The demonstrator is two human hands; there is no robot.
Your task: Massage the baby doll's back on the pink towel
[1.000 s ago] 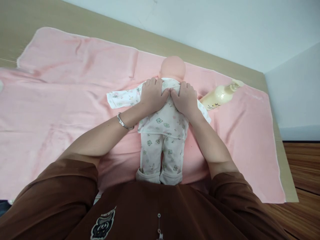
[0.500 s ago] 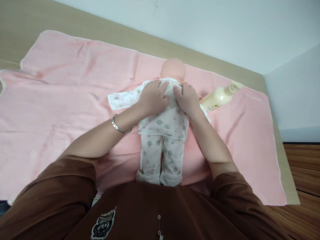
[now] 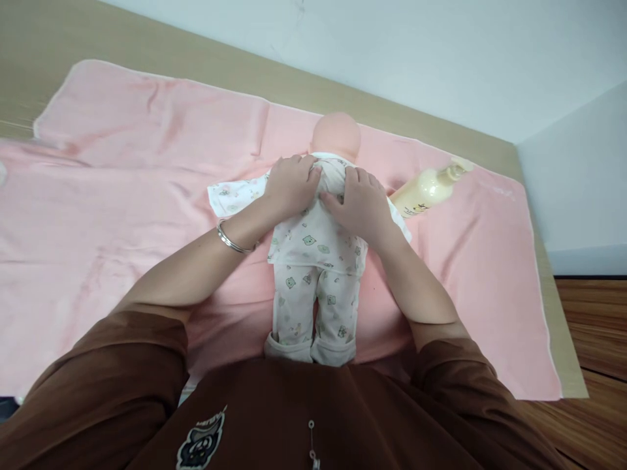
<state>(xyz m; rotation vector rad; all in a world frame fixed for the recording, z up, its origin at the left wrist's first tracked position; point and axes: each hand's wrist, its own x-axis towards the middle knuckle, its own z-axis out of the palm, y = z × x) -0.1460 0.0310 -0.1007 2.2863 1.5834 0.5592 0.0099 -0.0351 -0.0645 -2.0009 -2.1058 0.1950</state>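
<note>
A baby doll (image 3: 336, 136) with a bald head lies lengthwise in front of me, its feet toward my body. It wears a white printed top (image 3: 318, 238) and matching trousers (image 3: 294, 300). My left hand (image 3: 292, 186) rests on the left side of the doll's upper body, fingers laid over the cloth. On the other side, my right hand (image 3: 365, 202) lies on the top near the shoulder, thumb stretched toward the middle. Both hands look open, without a grip on anything. Cloth is bunched between them below the collar. The doll's face does not show.
A pink blanket (image 3: 147, 222) with creases covers most of the wooden table (image 3: 235, 68). Beside the doll's right-hand sleeve lies a pale yellow pump bottle (image 3: 426, 189) on its side. A white wall (image 3: 416, 59) stands behind, and brown wooden floor (image 3: 588, 326) shows at right.
My right hand has slid slightly down the doll's top, its thumb now lower and nearer the middle. My left hand has shifted slightly up and left. Doll and bottle stay put.
</note>
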